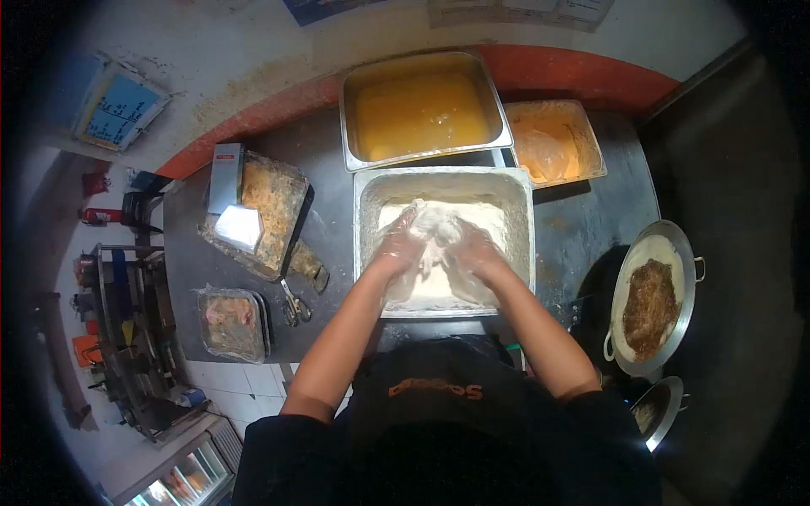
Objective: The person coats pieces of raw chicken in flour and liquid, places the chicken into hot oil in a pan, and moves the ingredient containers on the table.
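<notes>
A deep metal pan holds white flour. Inside it are both my hands, in clear plastic gloves dusted white. My left hand curls in from the left and my right hand from the right. Between them is a flour-coated lump, its kind hidden by the coating. The fingers bend around it and are partly covered in flour. Directly behind this pan stands another metal pan with yellow-orange liquid.
Behind to the right is a tray with orange residue. Leftward lie a crusted tray, a grey box, scissors and a plastic-wrapped tray. A wide two-handled pan with brown contents stands right, beyond the table.
</notes>
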### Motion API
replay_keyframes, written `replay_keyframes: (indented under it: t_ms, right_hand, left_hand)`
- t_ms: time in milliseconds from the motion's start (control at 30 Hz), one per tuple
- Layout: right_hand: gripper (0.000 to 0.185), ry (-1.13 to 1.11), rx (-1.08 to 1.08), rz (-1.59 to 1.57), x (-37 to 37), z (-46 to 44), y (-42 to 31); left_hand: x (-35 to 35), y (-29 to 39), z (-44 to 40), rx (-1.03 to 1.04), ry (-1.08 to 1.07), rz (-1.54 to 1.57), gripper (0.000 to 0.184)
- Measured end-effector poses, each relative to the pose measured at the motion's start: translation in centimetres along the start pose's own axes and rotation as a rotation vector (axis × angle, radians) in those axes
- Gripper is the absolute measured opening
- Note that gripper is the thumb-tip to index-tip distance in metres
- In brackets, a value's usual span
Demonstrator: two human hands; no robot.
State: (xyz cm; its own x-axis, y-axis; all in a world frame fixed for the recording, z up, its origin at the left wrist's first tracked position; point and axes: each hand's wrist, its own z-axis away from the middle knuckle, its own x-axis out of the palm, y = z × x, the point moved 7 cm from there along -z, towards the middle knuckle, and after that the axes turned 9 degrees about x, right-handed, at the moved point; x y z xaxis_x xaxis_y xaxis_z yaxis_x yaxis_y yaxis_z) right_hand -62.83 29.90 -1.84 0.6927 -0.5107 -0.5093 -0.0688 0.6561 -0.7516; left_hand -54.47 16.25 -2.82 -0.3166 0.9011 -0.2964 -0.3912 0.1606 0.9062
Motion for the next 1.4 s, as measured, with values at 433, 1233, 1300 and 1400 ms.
replay_keyframes:
  t_ms: [433,1233,1300,1400]
  right_hand:
    - [0.041,-0.006,0.194,0.29,4.9,-3.4,-0.9]
    - [0.038,0.056,0.192,0.14,3.8,-4.3,0.1]
    - [0.04,0.132,0.065,0.146,2.8,-4.4,0.4]
    - [0.045,0.129,-0.115,0.11,-0.1,-3.6,0.4]
  left_hand:
    - [4.8,-4.8,-3.8,0.05,0.033,0.197,0.042]
    - [3.6,-2.7,-2.4,0.032,0.089,-0.046,0.032]
    - [2.7,-3.2,-2.0,0.053,0.145,0.038,0.031]
    - [1.4,-1.5,-0.9,0.001,-0.041,0.035,0.052]
